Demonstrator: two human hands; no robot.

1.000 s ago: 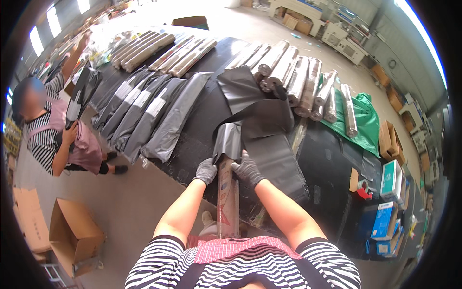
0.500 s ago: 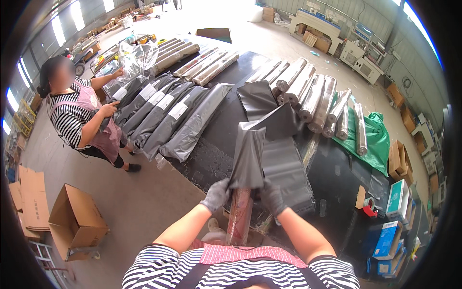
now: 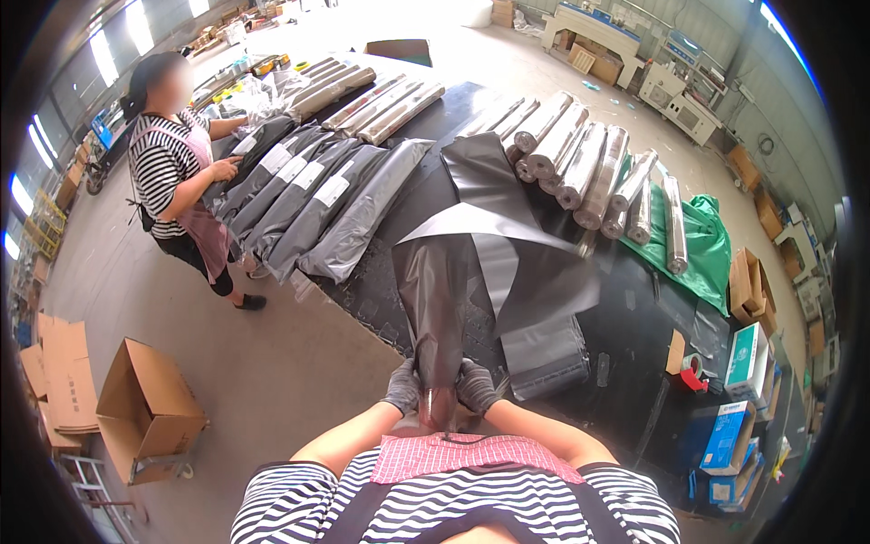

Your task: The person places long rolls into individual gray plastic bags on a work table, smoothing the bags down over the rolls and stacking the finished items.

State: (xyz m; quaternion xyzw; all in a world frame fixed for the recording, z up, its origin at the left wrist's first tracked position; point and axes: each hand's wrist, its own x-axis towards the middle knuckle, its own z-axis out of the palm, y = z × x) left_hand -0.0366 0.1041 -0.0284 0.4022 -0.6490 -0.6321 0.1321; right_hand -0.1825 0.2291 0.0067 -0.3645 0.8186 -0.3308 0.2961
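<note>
My left hand (image 3: 401, 385) and right hand (image 3: 475, 385), both gloved, hold a closed grip around the mouth of a dark grey bag (image 3: 435, 290) drawn down over an upright roll (image 3: 439, 408), of which only the reddish lower end shows just in front of my apron. I judge this sleeve nearly on (the bottom is left). On the table (image 3: 625, 317), bagged rolls (image 3: 308, 195) lie beside a co-worker (image 3: 172, 163), and shiny unbagged rolls (image 3: 589, 168) wait.
</note>
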